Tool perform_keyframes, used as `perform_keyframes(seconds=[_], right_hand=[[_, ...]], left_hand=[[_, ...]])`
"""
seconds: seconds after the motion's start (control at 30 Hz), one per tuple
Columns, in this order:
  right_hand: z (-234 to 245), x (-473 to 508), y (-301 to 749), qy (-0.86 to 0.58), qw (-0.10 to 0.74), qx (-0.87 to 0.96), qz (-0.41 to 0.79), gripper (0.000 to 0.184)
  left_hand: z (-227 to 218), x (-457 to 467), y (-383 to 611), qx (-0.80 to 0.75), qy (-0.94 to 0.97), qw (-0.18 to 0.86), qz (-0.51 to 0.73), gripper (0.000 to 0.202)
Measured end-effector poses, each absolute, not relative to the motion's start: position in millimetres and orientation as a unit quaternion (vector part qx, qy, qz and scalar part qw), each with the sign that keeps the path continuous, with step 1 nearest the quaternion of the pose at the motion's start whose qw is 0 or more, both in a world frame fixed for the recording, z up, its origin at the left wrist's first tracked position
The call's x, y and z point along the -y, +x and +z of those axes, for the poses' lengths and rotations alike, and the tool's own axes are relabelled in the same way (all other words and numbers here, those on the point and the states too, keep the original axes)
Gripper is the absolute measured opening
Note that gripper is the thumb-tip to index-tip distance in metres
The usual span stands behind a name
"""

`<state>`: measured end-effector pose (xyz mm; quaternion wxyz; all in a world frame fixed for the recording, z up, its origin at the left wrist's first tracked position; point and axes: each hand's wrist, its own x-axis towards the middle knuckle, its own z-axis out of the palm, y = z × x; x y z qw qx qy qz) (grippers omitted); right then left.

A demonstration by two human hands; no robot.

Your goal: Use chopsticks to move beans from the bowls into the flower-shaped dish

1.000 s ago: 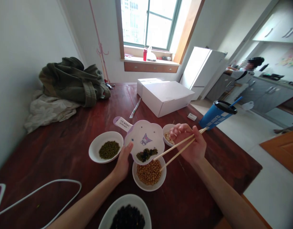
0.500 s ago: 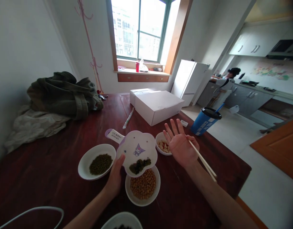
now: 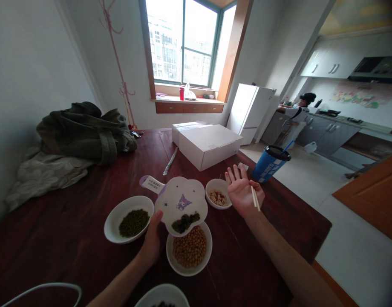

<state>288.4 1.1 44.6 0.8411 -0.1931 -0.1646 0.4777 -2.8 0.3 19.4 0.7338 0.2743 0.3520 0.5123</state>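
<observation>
My left hand (image 3: pixel 153 236) grips a flower-shaped plate (image 3: pixel 165 194) with a purple rim and a cartoon print, its thumb over the edge. A dark green clump (image 3: pixel 185 222) lies at the plate's near side, tilted toward me. My right hand (image 3: pixel 240 194) is palm up with fingers extended, and a pair of chopsticks (image 3: pixel 255 199) is held at the thumb. Beneath the plate stands a white bowl of round tan beans (image 3: pixel 190 249). To its left is a white bowl of small green beans (image 3: pixel 134 222). Beside my right hand, a small bowl holds pale slices (image 3: pixel 217 198).
Another bowl (image 3: pixel 162 294) of dark bits is cut off at the bottom edge. White boxes (image 3: pixel 208 143), a blue cup (image 3: pixel 270 164) with a straw and a dark green cloth bag (image 3: pixel 87 132) stand on the table. In the kitchen at right is a person (image 3: pixel 295 113).
My right hand has turned and dropped slightly, so the chopsticks now point more toward me and look shorter. My left hand still holds the plate over the tan beans.
</observation>
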Motion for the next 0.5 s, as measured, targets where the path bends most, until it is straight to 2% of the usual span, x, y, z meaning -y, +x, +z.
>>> perform_keyframes(seconds=[0.2,0.5], right_hand=[[45,-11,311,-0.215,0.878,0.151,0.401,0.076],[31,-15,325,-0.252,0.877,0.165,0.374,0.062]], left_hand=[[27,0,1,-0.352,0.241,0.738,0.523,0.067],[31,5,2,-0.316,0.256,0.730,0.549,0.065]])
